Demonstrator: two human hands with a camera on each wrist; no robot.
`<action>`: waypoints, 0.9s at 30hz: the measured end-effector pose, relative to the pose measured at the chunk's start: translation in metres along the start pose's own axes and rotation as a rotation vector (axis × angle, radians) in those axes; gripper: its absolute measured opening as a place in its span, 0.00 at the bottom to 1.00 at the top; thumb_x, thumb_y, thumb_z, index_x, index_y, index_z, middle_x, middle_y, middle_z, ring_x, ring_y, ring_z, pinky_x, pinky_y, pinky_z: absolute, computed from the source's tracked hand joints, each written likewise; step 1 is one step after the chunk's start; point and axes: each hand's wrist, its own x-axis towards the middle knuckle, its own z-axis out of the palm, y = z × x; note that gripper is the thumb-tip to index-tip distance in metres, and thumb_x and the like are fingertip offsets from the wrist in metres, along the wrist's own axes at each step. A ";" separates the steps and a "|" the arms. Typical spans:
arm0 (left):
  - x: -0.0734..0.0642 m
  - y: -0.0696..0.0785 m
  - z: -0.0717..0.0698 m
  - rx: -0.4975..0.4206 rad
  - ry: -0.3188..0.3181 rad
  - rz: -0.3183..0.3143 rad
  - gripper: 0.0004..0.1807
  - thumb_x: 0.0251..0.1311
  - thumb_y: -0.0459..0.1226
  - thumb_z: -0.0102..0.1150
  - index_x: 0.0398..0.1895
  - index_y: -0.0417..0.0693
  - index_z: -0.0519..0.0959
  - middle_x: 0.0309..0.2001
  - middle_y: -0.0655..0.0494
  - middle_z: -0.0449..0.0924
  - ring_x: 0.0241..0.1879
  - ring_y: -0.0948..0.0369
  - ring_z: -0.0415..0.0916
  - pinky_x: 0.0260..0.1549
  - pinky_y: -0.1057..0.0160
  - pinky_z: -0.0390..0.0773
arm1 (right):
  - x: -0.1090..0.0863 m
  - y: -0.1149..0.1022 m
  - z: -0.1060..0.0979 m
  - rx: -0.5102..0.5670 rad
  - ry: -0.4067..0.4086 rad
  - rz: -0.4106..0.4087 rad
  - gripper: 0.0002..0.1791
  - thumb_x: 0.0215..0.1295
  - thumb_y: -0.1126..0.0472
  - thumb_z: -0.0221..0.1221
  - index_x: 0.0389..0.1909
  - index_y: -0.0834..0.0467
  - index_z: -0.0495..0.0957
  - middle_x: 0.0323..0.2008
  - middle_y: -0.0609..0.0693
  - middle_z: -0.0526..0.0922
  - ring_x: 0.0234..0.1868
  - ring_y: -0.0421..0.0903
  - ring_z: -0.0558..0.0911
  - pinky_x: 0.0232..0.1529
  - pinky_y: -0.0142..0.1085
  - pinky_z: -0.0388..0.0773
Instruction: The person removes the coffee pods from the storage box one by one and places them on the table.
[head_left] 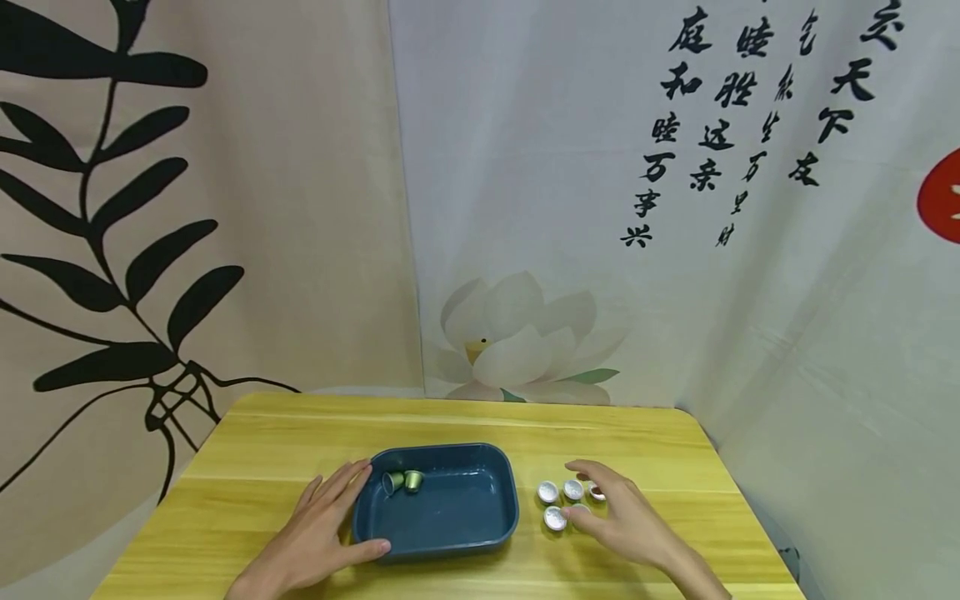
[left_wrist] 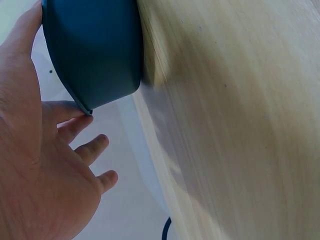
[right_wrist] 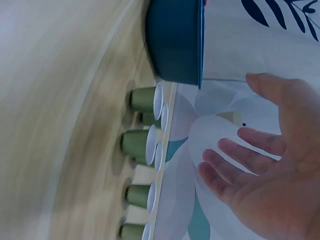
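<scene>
A dark blue rectangular tray (head_left: 442, 508) sits on the wooden table. My left hand (head_left: 318, 529) spans its near left corner, fingers along the left side and thumb on the front rim; in the left wrist view, the index fingertip touches the rim (left_wrist: 80, 102) while the other fingers spread loosely. Two small green coffee capsules (head_left: 413, 481) lie tipped over at the tray's back left. To its right, several green capsules (right_wrist: 137, 143) stand with pale lids up. Over this group hovers my right hand (head_left: 626, 517), thumb and fingers apart and holding nothing, partly hiding some of them.
The wooden table (head_left: 300, 425) ends at a back edge close to a hanging cloth (head_left: 525, 208) printed with a lotus and dark characters. Left of it hangs a beige cloth (head_left: 300, 208) with a black plant pattern.
</scene>
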 end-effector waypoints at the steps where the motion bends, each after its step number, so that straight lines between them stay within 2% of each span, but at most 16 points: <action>1: 0.000 0.000 0.000 0.001 0.002 0.001 0.65 0.63 0.73 0.72 0.91 0.43 0.62 0.90 0.43 0.61 0.90 0.33 0.56 0.81 0.17 0.47 | 0.002 -0.002 0.002 -0.005 -0.004 -0.013 0.34 0.78 0.43 0.72 0.77 0.53 0.78 0.73 0.52 0.85 0.68 0.60 0.87 0.64 0.49 0.90; 8: 0.000 -0.001 0.001 0.013 0.007 0.005 0.65 0.62 0.73 0.72 0.91 0.43 0.63 0.90 0.43 0.61 0.89 0.34 0.57 0.81 0.17 0.48 | 0.021 -0.017 0.011 -0.042 -0.019 -0.076 0.34 0.79 0.43 0.70 0.78 0.54 0.78 0.72 0.53 0.86 0.67 0.57 0.88 0.63 0.50 0.90; 14: 0.000 -0.001 0.001 0.012 0.005 0.000 0.65 0.62 0.74 0.72 0.91 0.43 0.62 0.90 0.43 0.61 0.90 0.34 0.56 0.82 0.17 0.48 | 0.040 -0.030 0.021 -0.009 -0.074 -0.147 0.35 0.81 0.42 0.68 0.78 0.57 0.77 0.73 0.53 0.85 0.68 0.57 0.87 0.66 0.58 0.88; 22: -0.001 -0.001 0.001 0.010 0.007 -0.002 0.65 0.62 0.74 0.71 0.91 0.44 0.63 0.90 0.44 0.62 0.89 0.33 0.57 0.82 0.17 0.48 | 0.064 -0.049 0.037 0.029 -0.173 -0.159 0.37 0.83 0.39 0.65 0.82 0.56 0.74 0.78 0.54 0.81 0.73 0.64 0.84 0.71 0.59 0.86; 27: -0.001 -0.001 0.002 0.025 0.015 0.002 0.65 0.62 0.74 0.71 0.90 0.43 0.63 0.90 0.45 0.62 0.89 0.33 0.58 0.81 0.17 0.50 | 0.080 -0.059 0.048 0.012 -0.219 -0.185 0.37 0.83 0.38 0.64 0.82 0.54 0.75 0.79 0.53 0.81 0.75 0.59 0.84 0.74 0.58 0.84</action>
